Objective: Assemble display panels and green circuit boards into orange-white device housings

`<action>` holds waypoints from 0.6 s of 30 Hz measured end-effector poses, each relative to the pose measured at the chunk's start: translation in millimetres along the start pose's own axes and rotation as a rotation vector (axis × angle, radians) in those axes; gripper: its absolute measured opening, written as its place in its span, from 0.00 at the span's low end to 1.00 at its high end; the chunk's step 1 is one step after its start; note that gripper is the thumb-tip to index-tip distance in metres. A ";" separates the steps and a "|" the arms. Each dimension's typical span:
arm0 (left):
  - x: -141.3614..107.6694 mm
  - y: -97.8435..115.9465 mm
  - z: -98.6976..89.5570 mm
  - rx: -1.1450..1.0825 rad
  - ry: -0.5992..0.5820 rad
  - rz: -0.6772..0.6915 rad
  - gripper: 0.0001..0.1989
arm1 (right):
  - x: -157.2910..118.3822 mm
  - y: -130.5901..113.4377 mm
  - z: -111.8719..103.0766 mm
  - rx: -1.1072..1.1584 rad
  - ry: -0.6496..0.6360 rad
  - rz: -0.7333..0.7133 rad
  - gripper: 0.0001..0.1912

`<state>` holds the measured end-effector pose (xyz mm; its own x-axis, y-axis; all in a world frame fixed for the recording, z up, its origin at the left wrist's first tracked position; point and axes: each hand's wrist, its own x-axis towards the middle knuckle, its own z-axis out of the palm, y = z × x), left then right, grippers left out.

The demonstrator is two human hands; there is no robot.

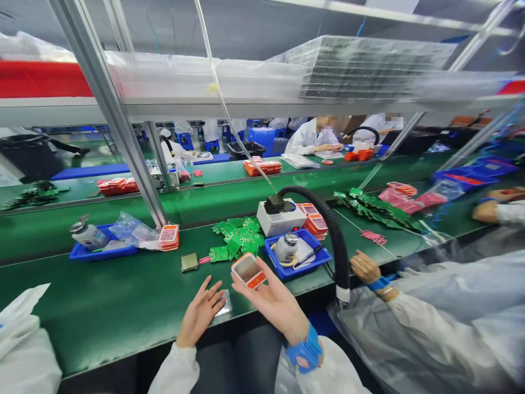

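Observation:
My right hand [274, 301], with a blue wrist strap [305, 350], grips a small orange-and-white plastic casing [248, 270] with a grey window, held above the bench edge. Palm up and empty, my left hand [202, 311] has its fingers spread beside a small shiny flat piece [224, 304] on the bench. Whether it touches that piece I cannot tell. Beyond the hands lie a heap of green circuit boards [241, 235], a stack of small square olive pieces [189, 262] and some pink strips [204, 260]. Similar casings [169, 237] are stacked farther left.
A blue tray [301, 268] holds a bottle [286, 247] and a black pen [310, 255]. Behind it stand a white box [280, 218] and more casings [315, 224]. A black hose [334, 235] arches down to the bench edge. On the right is a co-worker's hand [365, 268].

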<state>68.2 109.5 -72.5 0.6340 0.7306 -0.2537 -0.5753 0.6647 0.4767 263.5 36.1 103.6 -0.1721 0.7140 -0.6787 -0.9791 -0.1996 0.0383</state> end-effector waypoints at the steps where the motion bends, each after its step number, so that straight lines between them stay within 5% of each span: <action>1: -0.6 0.1 0.8 0.001 0.006 -0.002 0.24 | 1.1 -0.5 -0.4 0.003 0.003 0.005 0.14; 8: -1.7 1.5 5.6 0.004 0.003 -0.018 0.34 | 32.8 -6.7 -15.2 -0.061 0.022 -0.032 0.12; 18: -3.9 -1.4 7.4 0.000 -0.009 -0.005 0.30 | 74.8 -6.5 -46.2 -0.217 -0.031 -0.140 0.26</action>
<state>70.3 104.6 -65.9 0.6410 0.7262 -0.2486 -0.5725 0.6680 0.4754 262.1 59.8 18.8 -0.0425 0.7643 -0.6435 -0.9482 -0.2339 -0.2151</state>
